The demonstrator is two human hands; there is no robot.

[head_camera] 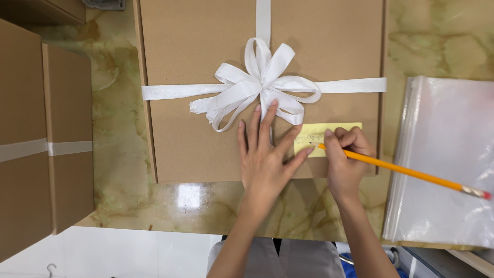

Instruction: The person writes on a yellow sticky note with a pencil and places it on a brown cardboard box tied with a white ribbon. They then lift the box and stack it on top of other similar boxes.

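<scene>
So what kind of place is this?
Probably a gift-packing counter. A brown cardboard box tied with a white ribbon bow lies on a marble-look counter, more ribboned boxes sit beside it, and clear zip bags are stacked nearby.

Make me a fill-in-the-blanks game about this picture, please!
1. The right hand holds a ____ over the yellow note.
2. The left hand lies flat on the ____ box.
3. The bow on the box is ____.
Missing words: pencil; brown cardboard; white.
</scene>
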